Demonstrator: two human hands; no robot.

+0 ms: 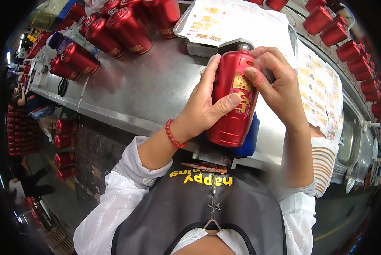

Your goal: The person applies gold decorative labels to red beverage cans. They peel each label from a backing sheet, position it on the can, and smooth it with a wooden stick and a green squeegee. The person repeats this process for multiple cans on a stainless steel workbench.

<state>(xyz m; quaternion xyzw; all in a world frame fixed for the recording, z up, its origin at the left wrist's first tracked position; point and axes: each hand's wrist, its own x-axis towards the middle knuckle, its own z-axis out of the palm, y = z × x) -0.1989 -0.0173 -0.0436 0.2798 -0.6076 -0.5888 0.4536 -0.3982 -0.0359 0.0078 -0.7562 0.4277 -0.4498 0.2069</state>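
Note:
A glossy red bottle (227,123) with a short bare neck and large gold raised-looking characters leans tilted in front of me, over the metal table's near edge. My left hand (203,106) is wrapped round its left side, thumb across the front by the lower gold character. At the bottle's upper right, my right hand (279,76) has its fingers curled, the thumb tip by the upper character and a small oval emblem. Whether anything small sits in that pinch is hidden. Blue material (250,138) shows beneath the bottle. Red light falls on my right hand.
White sheets of gold stickers (245,21) lie on a stand beyond the bottle; more sticker sheets (315,85) lie at right. Several red bottles (129,32) stand at the back left of the metal table (126,93). Others (347,51) line the far right. A striped sleeve (324,161) shows at right.

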